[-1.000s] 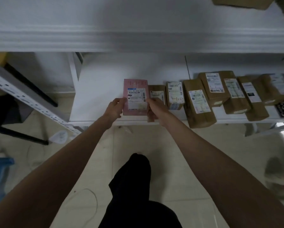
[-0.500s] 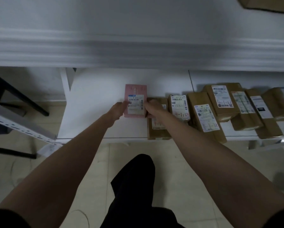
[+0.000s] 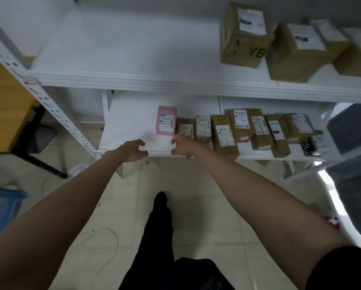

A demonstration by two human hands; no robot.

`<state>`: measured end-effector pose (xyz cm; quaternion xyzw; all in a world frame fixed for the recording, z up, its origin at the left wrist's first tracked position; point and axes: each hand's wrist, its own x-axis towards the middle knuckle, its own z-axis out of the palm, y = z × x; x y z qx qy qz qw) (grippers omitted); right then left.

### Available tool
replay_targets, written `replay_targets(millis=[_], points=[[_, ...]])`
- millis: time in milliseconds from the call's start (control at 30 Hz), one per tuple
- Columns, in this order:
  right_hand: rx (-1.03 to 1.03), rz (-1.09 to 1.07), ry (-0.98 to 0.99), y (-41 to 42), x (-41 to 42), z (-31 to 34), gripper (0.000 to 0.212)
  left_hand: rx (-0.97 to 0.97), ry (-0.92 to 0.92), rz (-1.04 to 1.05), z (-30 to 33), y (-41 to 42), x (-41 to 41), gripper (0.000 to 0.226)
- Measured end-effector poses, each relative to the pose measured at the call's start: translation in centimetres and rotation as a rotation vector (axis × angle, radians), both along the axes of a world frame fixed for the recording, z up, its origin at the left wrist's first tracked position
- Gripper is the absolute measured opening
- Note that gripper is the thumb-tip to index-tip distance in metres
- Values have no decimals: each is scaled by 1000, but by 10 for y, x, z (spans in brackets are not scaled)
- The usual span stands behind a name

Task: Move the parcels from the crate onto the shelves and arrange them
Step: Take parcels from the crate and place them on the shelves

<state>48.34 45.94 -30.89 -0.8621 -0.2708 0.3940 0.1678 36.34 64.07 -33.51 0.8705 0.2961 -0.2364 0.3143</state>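
- Blue crate [image 3: 1,208], at the far left on the floor: its contents are lying outside the view, so the number of parcels waiting cannot be told.
- Left hand [image 3: 133,150], hovering at the front edge of the lower shelf [image 3: 131,122]: fingers are loosely curled and holding nothing.
- Pink parcel [image 3: 166,120], lying flat on the lower shelf toward its middle, forming the left end of the parcel row and sitting just beside a small brown parcel [image 3: 184,127]. Its white label is carrying a barcode and small print, too blurred to read.
- Right hand [image 3: 181,145], hovering just in front of the pink parcel and apart from it: fingers are loosely curled around nothing.
- Risk: a wrist passing close to the row is likely to nudge the pink parcel askew or push the neighbouring brown parcel out of line.
- Risk: the brown parcels [image 3: 259,130] further right are leaning on one another near the front edge; a knock is likely to slide one off.
- Large box [image 3: 245,36], standing on the upper shelf [image 3: 133,51] toward its right end: green marker letters reading "YB" are showing on its front; its label text is illegible.
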Motion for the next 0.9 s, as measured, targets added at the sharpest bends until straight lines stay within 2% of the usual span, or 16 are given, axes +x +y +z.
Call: replay_targets(millis=[233,433,633,900], points=[[-9,168,-103,-57,-109,91,61,139,35,-87,89,-55,-129,58],[13,327,-233,-42,-172,151,60,235,-27,-39,161,-63,-223,57],[21,579,-269,18,-272,171,58,279,2,127,194,-47,-349,57],[9,882,-234,95,-451,154,63,270,99,457,185,-38,-572,57]])
